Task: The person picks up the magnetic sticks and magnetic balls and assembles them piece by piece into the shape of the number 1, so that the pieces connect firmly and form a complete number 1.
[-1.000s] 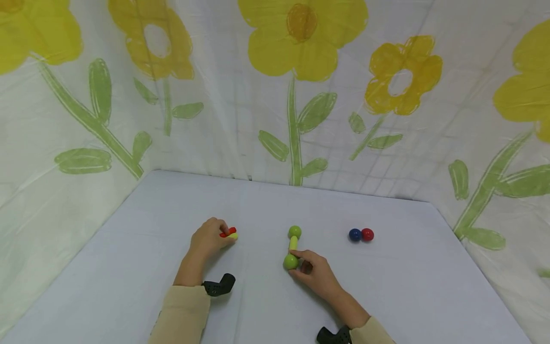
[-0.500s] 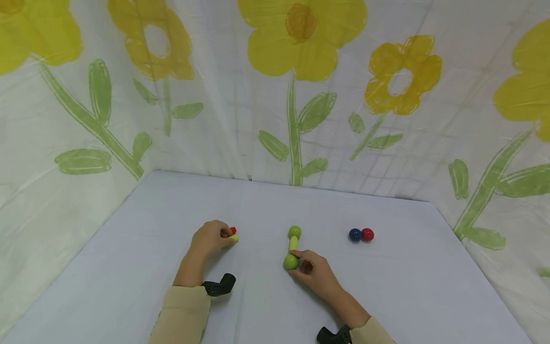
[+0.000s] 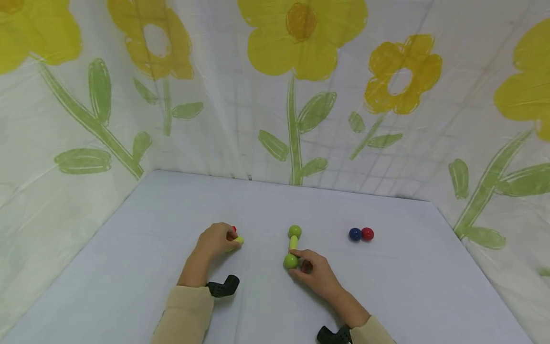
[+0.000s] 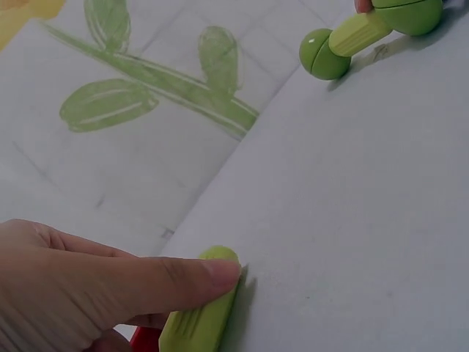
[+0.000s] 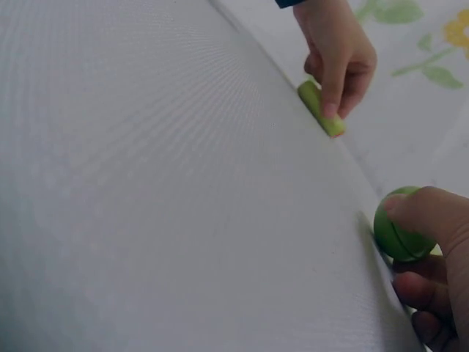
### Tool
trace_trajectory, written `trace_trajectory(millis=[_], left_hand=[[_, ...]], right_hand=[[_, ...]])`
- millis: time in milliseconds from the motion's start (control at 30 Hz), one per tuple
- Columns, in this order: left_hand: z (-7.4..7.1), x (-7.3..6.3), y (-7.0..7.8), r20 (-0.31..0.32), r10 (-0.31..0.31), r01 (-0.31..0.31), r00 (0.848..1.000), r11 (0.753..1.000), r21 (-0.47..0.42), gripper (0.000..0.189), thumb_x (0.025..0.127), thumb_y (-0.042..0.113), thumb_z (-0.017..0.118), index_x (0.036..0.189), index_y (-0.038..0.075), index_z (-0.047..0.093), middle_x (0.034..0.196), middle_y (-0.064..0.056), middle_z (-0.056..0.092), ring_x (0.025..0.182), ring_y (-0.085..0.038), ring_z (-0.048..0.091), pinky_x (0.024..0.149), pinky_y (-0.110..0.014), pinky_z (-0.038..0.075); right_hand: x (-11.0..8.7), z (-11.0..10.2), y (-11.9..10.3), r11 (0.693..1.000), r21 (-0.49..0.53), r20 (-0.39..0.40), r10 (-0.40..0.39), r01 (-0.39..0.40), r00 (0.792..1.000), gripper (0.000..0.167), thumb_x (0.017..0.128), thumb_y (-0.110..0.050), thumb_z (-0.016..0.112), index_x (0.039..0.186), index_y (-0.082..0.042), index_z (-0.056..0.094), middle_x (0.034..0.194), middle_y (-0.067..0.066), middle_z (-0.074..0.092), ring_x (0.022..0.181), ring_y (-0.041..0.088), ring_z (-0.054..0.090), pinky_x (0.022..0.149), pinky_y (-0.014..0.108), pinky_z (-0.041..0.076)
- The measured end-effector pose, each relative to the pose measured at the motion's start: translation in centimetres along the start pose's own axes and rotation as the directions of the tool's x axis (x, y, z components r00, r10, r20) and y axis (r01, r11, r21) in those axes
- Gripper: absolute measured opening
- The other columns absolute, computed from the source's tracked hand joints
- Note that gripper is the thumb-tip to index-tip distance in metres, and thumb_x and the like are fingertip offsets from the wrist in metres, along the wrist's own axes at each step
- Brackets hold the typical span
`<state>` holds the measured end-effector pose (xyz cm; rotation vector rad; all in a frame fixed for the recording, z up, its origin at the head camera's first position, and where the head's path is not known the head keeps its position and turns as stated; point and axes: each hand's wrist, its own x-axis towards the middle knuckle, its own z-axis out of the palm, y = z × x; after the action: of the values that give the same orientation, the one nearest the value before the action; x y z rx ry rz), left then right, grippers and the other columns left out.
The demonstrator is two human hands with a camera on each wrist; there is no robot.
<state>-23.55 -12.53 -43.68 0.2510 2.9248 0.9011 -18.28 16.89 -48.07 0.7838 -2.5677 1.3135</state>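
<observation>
**Hands, sticks and balls on a pale table**

Before me, a person's left hand (image 3: 216,239) pinches a ridged yellow-green stick (image 4: 194,326) between thumb and fingers, over the left part of the table (image 3: 408,286); whether the stick touches the surface I cannot tell. A red piece (image 4: 146,339) shows beside it, mostly hidden. The right hand (image 3: 315,272) grips the near green ball (image 3: 290,261), thumb and fingers on opposite sides. A second yellow-green stick (image 3: 293,242) runs from this ball to a far green ball (image 3: 294,231). Farther right, a blue ball (image 3: 354,234) and a red ball (image 3: 367,234) sit side by side. Behind: a flowered curtain (image 3: 223,119).
</observation>
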Motion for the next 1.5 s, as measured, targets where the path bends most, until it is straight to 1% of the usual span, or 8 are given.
trace_trajectory(millis=[267,400,667,867,1067,1233,1333,1500], left_hand=[[0.2,0.0,0.7,0.016,0.010,-0.010,1.000,1.000,-0.004,0.017,0.084,0.017,0.076,0.090,0.002,0.071,0.081,-0.001,0.065,0.071,-0.015,0.057,0.066,-0.035,0.048],[0.4,0.0,1.1,0.031,0.008,-0.007,0.999,0.999,-0.048,0.018,0.086,0.019,0.073,0.091,0.001,0.071,0.083,-0.002,0.065,0.073,-0.015,0.058,0.068,-0.035,0.049],[1.0,0.0,1.8,0.165,0.012,0.025,0.986,0.975,-0.219,0.017,0.087,0.016,0.073,0.094,0.001,0.071,0.085,-0.001,0.064,0.076,-0.015,0.057,0.066,-0.031,0.048],[1.7,0.0,2.4,0.296,0.062,0.032,0.953,0.953,-0.301,0.013,0.088,0.016,0.071,0.092,0.003,0.071,0.073,0.002,0.058,0.062,-0.011,0.049,0.056,-0.024,0.041],[2.5,0.0,3.3,0.413,0.193,-0.028,0.890,0.927,-0.373,0.015,0.091,0.017,0.067,0.092,0.002,0.072,0.064,0.004,0.051,0.054,-0.008,0.042,0.052,-0.021,0.035],[3.2,-0.2,4.3,0.464,0.246,-0.046,0.851,0.916,-0.400,0.017,0.091,0.016,0.066,0.096,0.002,0.072,0.061,0.005,0.049,0.051,-0.007,0.040,0.051,-0.020,0.034],[3.7,-0.3,4.7,0.477,0.259,-0.047,0.840,0.910,-0.412,0.016,0.091,0.016,0.065,0.096,0.002,0.072,0.060,0.005,0.048,0.050,-0.007,0.040,0.050,-0.020,0.034],[4.3,-0.3,5.3,0.479,0.256,-0.035,0.839,0.906,-0.422,0.015,0.091,0.017,0.066,0.095,0.003,0.071,0.061,0.005,0.049,0.050,-0.007,0.041,0.051,-0.020,0.035]], right_hand=[[0.1,0.0,0.1,1.000,0.015,0.004,0.001,-0.001,1.000,0.038,0.084,-0.007,0.076,0.119,0.002,0.065,0.097,0.006,0.065,0.070,0.007,0.053,0.061,0.023,0.048],[0.1,-0.1,0.1,1.000,0.024,0.008,-0.004,0.003,1.000,0.038,0.084,-0.007,0.076,0.119,0.003,0.065,0.098,0.007,0.065,0.070,0.008,0.053,0.061,0.023,0.047],[0.1,-0.1,0.2,0.999,0.041,0.012,0.007,-0.007,1.000,0.037,0.085,-0.008,0.075,0.119,0.003,0.065,0.098,0.007,0.065,0.071,0.006,0.052,0.061,0.023,0.048],[0.1,-0.1,0.1,0.998,0.057,0.018,0.041,-0.042,0.999,0.037,0.086,-0.010,0.074,0.119,0.002,0.065,0.098,0.006,0.065,0.072,0.006,0.051,0.062,0.023,0.047],[0.1,-0.1,0.0,0.997,0.060,0.022,0.052,-0.054,0.998,0.037,0.086,-0.011,0.074,0.120,0.001,0.065,0.097,0.005,0.065,0.071,0.005,0.051,0.062,0.022,0.047],[0.1,-0.1,0.0,0.997,0.057,0.021,0.045,-0.046,0.999,0.036,0.087,-0.012,0.074,0.119,0.001,0.066,0.096,0.004,0.065,0.071,0.005,0.051,0.061,0.022,0.047],[0.1,-0.1,0.1,0.998,0.054,0.023,0.043,-0.045,0.999,0.036,0.087,-0.013,0.074,0.119,0.001,0.065,0.096,0.004,0.065,0.071,0.005,0.051,0.062,0.023,0.047],[0.1,-0.1,0.1,0.998,0.049,0.018,0.031,-0.032,0.999,0.036,0.087,-0.012,0.074,0.120,0.001,0.065,0.095,0.004,0.065,0.071,0.005,0.051,0.061,0.023,0.047]])
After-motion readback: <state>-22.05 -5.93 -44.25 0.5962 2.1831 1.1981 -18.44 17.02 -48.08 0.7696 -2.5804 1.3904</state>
